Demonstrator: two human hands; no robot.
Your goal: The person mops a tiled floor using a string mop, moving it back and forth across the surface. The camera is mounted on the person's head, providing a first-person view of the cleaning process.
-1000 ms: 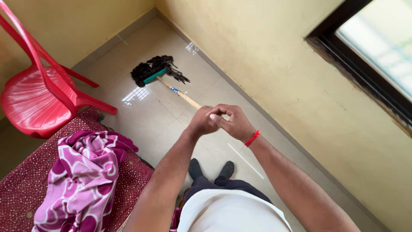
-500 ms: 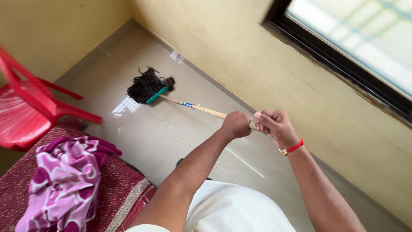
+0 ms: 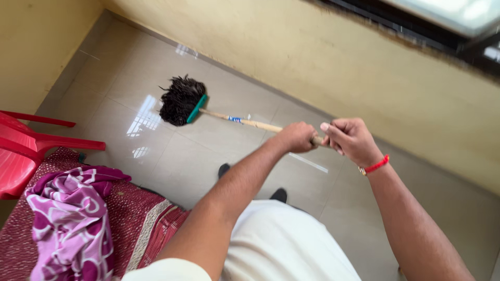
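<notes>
Basically, tiled floor (image 3: 130, 88) ran along a yellow wall (image 3: 323, 62). Maroon bed cover (image 3: 130, 224) sat lower left with a purple patterned cloth (image 3: 67, 218) on it, red plastic chair (image 3: 26, 151) beside. Mop (image 3: 208, 106) lay angled, dark head on the tiles near the wall. Left hand (image 3: 296, 137) and right hand (image 3: 350, 139) were both fisted tight round its wooden handle end, nearly touching.
</notes>
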